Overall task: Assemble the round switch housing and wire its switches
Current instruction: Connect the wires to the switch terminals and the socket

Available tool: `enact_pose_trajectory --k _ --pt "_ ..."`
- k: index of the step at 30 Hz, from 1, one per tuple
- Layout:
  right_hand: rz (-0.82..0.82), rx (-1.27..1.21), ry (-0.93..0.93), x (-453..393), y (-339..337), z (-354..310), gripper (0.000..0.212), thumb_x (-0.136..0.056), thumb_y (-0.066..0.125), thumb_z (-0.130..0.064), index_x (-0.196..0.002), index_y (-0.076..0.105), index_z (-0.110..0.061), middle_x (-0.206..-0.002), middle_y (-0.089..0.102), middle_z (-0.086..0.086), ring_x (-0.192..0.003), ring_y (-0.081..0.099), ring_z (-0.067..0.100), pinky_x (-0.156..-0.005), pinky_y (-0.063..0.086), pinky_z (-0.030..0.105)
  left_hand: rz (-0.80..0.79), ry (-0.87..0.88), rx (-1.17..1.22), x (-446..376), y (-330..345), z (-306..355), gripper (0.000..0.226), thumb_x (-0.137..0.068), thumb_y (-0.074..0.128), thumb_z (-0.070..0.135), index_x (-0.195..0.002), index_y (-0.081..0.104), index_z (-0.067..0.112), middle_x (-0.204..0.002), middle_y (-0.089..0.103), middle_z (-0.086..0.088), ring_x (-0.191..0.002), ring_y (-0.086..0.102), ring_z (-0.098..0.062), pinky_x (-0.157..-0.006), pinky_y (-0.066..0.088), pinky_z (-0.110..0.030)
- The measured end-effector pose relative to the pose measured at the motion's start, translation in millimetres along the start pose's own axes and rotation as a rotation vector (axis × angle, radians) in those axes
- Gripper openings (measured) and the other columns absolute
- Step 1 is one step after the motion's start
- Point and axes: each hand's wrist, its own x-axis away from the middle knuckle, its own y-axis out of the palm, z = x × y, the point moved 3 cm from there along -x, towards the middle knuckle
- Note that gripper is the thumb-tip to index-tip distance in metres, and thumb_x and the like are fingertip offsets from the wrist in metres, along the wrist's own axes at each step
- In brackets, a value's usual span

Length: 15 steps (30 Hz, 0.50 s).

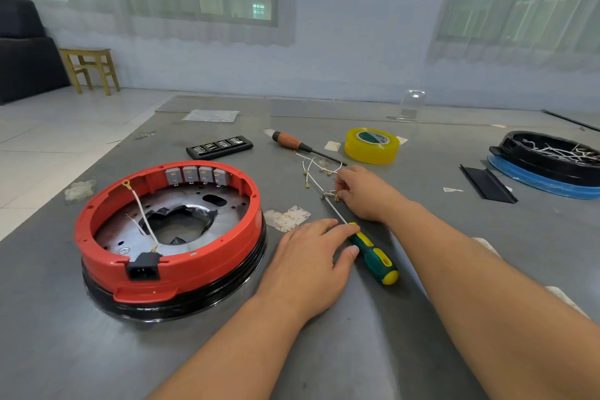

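The round red housing [97,224] sits on a black base at the left of the table, with several grey switches [197,175] in a row along its far inner wall and a white wire [140,204] with a ring terminal lying across the metal plate inside. My left hand [308,256] rests flat on the table, its fingertips over the shaft end of a green and yellow screwdriver [376,258]. My right hand [363,191] pinches the brass terminals of a bundle of thin white wires [313,172] lying on the table.
An orange-handled screwdriver [292,142], a yellow tape roll [371,145] and a black bit case [219,146] lie further back. A second black housing on a blue ring [548,169] stands at the right, with a black strip [487,183] beside it.
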Motion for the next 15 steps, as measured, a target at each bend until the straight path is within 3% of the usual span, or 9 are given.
enact_pose_trajectory --k 8,15 --pt "-0.023 0.008 -0.033 -2 1 0 0.008 -0.101 0.053 -0.017 -0.102 0.055 -0.025 -0.112 0.05 0.001 -0.1 0.052 0.02 -0.083 0.043 0.031 -0.009 0.006 -0.01 0 -1 1 0.043 -0.108 0.047 0.046 -0.151 0.049 0.043 -0.144 0.057 0.016 -0.137 0.045 -0.009 -0.116 0.033 -0.034" --pt "-0.133 0.163 -0.042 -10 3 -2 0.006 -0.105 0.048 -0.018 -0.104 0.051 -0.024 -0.122 0.047 0.006 -0.104 0.053 0.024 -0.096 0.048 0.039 0.006 0.016 -0.008 -1 0 -1 0.043 -0.107 0.049 0.045 -0.15 0.051 0.042 -0.14 0.059 0.014 -0.133 0.047 -0.011 -0.115 0.035 -0.036"
